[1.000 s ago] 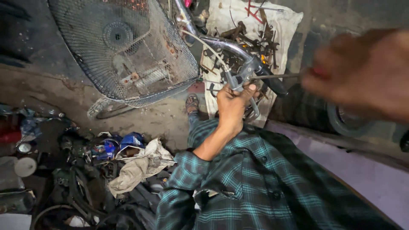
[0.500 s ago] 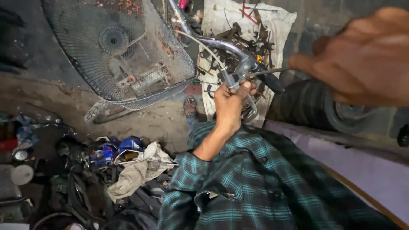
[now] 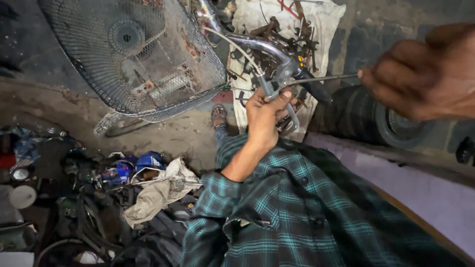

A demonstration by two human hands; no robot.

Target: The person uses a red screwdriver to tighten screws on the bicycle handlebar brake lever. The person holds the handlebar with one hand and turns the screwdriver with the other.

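Observation:
My left hand [image 3: 264, 111] grips the brake lever [image 3: 292, 120] and its clamp on a chrome bicycle handlebar [image 3: 257, 44], just left of the black grip [image 3: 315, 88]. My right hand [image 3: 425, 74], large and blurred at the right edge, holds a thin metal tool by its handle. The tool's shaft [image 3: 326, 78] runs left, and its tip meets the lever clamp beside my left fingers. My green plaid sleeve fills the lower middle.
A wire bicycle basket [image 3: 133, 54] hangs at the upper left. A white cloth [image 3: 326, 20] strewn with rusty tools lies behind the handlebar. A black tyre [image 3: 366, 116] lies right. A rag [image 3: 158, 190], blue containers [image 3: 148, 160] and dark clutter sit lower left. A sandalled foot [image 3: 219, 116] is below the handlebar.
My right hand drifted slightly up and right while the tool's tip stayed at the lever clamp. My left hand kept its grip on the brake lever.

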